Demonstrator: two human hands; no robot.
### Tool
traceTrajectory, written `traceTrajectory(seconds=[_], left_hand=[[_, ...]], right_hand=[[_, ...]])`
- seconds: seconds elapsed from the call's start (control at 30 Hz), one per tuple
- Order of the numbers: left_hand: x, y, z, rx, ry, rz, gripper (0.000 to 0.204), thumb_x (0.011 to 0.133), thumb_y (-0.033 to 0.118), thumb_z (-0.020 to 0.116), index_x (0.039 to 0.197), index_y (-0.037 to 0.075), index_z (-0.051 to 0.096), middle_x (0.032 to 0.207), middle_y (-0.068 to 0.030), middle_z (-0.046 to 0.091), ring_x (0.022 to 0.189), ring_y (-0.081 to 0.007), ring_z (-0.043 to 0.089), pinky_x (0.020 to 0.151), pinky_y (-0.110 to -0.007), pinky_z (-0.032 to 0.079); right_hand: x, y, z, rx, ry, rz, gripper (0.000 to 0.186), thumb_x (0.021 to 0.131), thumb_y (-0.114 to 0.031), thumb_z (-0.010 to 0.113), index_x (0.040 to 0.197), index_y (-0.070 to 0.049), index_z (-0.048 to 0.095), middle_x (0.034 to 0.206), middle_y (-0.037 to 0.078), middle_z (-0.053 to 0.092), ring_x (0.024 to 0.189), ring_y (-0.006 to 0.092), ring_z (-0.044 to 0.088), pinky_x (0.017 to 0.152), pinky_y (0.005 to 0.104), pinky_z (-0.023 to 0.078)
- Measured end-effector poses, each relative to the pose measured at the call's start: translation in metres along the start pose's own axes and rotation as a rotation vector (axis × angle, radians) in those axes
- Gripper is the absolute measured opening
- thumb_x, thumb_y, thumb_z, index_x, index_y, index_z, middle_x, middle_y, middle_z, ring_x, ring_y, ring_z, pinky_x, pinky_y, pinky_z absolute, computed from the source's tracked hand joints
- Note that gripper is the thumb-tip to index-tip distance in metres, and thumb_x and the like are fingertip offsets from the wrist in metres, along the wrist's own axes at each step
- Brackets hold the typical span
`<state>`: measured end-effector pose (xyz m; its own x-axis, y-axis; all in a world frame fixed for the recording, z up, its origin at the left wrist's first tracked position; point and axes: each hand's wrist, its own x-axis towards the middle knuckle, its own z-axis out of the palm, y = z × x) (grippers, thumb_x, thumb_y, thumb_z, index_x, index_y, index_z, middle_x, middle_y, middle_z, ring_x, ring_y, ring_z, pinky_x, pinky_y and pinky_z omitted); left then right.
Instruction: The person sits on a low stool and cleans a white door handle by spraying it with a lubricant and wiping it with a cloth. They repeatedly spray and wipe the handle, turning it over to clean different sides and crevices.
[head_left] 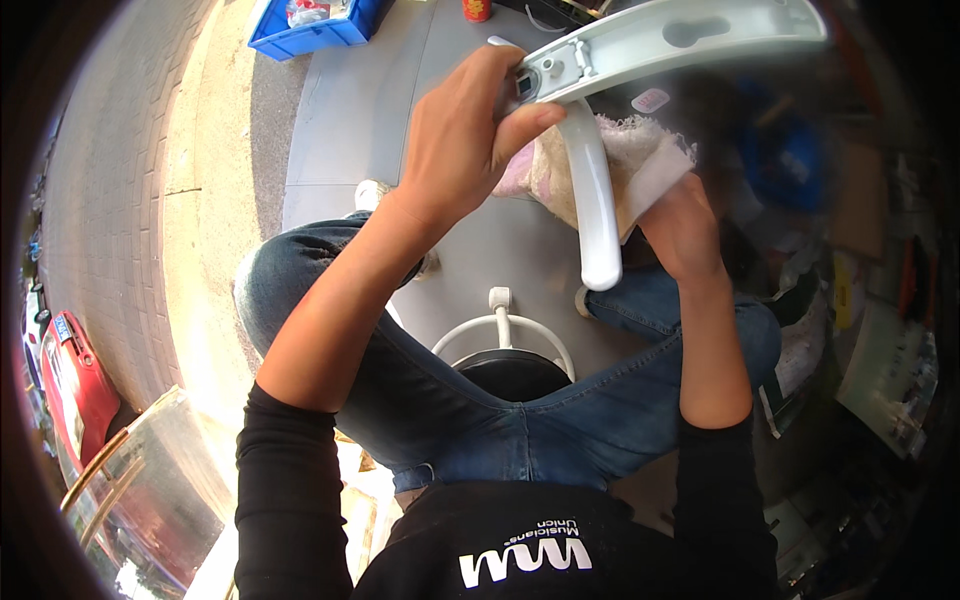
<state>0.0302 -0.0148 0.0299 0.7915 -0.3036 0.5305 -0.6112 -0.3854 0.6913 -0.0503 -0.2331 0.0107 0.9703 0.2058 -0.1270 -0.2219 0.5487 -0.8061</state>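
Observation:
My left hand [462, 135] is closed round the joint end of a white curved plastic part [690, 45], whose long hollow arm reaches to the upper right and has a keyhole-shaped slot. From the same end a smooth white bar [592, 190] hangs down toward my lap. My right hand [686, 228] grips a frayed, stained cloth [640, 165] in white and pink, its fingers mostly hidden. The cloth lies behind the bar; whether the two touch, I cannot tell.
I sit with knees apart over a grey floor [350, 130]; a black stool with a white ring [500, 322] stands between my legs. A blue crate [310, 35] is at the far left, a red can [477, 9] beyond. Dim clutter fills the right. A red car [75, 390] stands outside.

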Motion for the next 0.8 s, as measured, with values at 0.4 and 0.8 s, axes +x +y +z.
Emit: traceTrajectory(seconds=[0.4,0.8], left_hand=[[-0.019,-0.013,0.012,-0.148,-0.177,0.311,0.073,0.077,0.060,0.054,0.111,-0.001,0.035,0.096,-0.0196,0.048,0.078,-0.0290,0.048,0.069,-0.037,0.042],[-0.029,-0.007,0.015,-0.091,-0.243,0.533,0.056,0.078,0.044,0.061,0.112,0.003,0.044,0.094,-0.0163,0.051,0.081,-0.0315,0.051,0.073,-0.041,0.041]], right_hand=[[0.002,-0.011,0.045,0.054,-0.096,0.019,0.030,0.094,-0.013,0.048,0.121,0.000,0.049,0.107,0.004,0.059,0.099,0.0072,0.055,0.088,0.0206,0.045],[-0.011,-0.013,0.045,-0.202,-0.120,-0.037,0.036,0.091,-0.007,0.050,0.125,0.002,0.047,0.108,0.010,0.058,0.097,0.0143,0.059,0.090,0.0288,0.049]])
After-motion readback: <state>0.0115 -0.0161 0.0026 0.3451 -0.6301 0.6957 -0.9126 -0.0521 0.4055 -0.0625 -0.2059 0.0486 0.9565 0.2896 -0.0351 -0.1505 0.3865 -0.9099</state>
